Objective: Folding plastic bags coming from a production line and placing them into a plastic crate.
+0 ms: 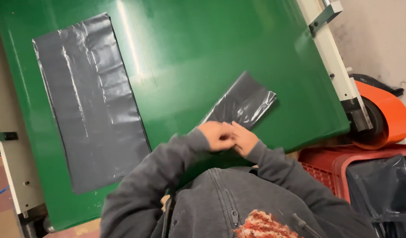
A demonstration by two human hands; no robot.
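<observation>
A folded dark grey plastic bag (242, 102) lies on the green table surface (190, 57), its near end under my hands. My left hand (217, 135) and my right hand (244, 139) are pressed together at that near end, fingers pinched on the bag's edge. Both arms wear grey hoodie sleeves. A second dark grey plastic bag (90, 101) lies flat and spread out on the left side of the green surface, apart from my hands.
A white metal frame rail (333, 57) runs along the table's right edge, ending at an orange roller guard (390, 117). A red plastic crate (339, 161) with dark bags (383, 189) inside stands at lower right. Another white frame part (16, 176) borders the left side.
</observation>
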